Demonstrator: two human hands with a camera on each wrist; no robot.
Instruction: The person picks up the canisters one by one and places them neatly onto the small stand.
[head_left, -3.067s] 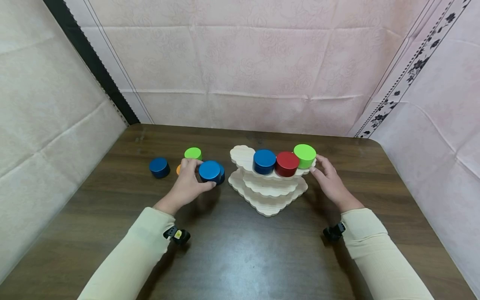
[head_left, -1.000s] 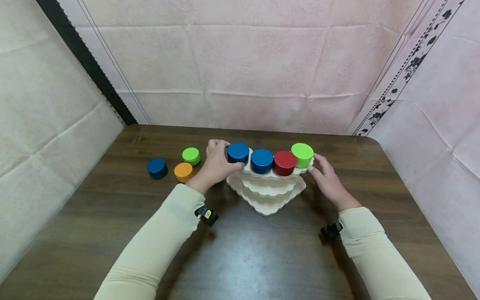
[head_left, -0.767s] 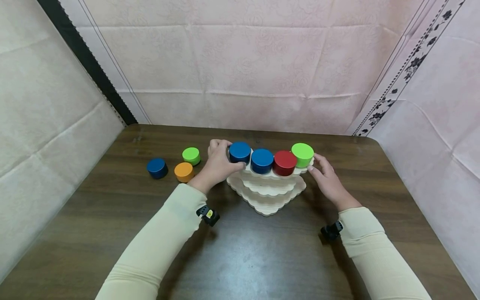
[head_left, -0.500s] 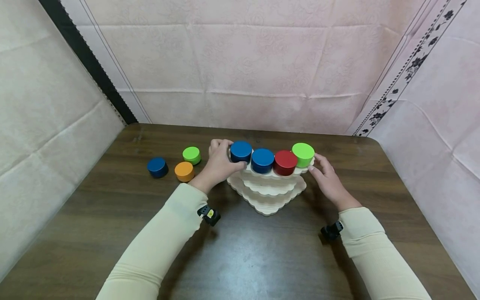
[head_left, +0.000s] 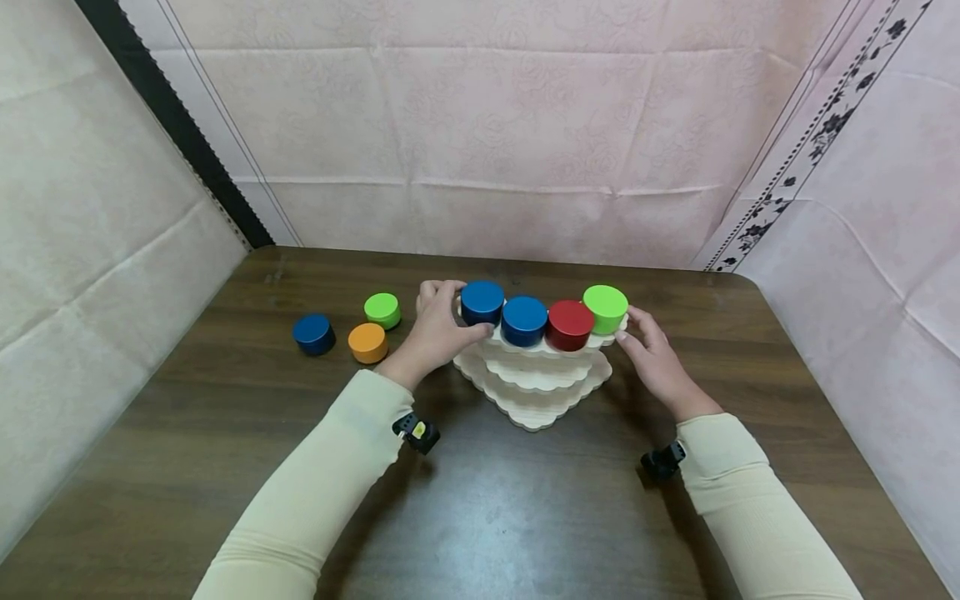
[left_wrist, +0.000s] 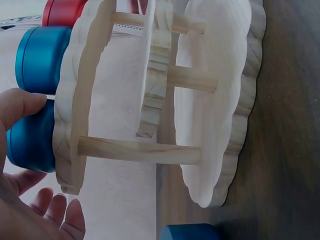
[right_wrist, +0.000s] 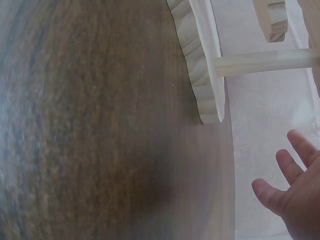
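In the head view a wooden stand point(head_left: 532, 408) with three scalloped tiers stands on the table. My left hand point(head_left: 438, 332) holds a blue round tin point(head_left: 482, 300) at the left end of the top tier, thumb in front and fingers behind. The left wrist view shows this tin point(left_wrist: 31, 142) against the tier, upright on it. To its right in the row are another blue tin point(head_left: 524, 318), a red tin point(head_left: 569, 323) and a green tin point(head_left: 606, 305). My right hand point(head_left: 660, 362) touches the green tin's side or the tier edge; its fingers point(right_wrist: 270, 195) extend loosely.
Left of the stand, on the brown table point(head_left: 480, 517), are a blue tin point(head_left: 313, 334), a small green tin point(head_left: 382, 310) and an orange tin point(head_left: 367, 342). Pale patterned cloth point(head_left: 517, 125) hangs behind and at both sides.
My left hand has carried the blue tin rightward from beside the stand to the top tier's left end, then barely moved. The right hand keeps its place.
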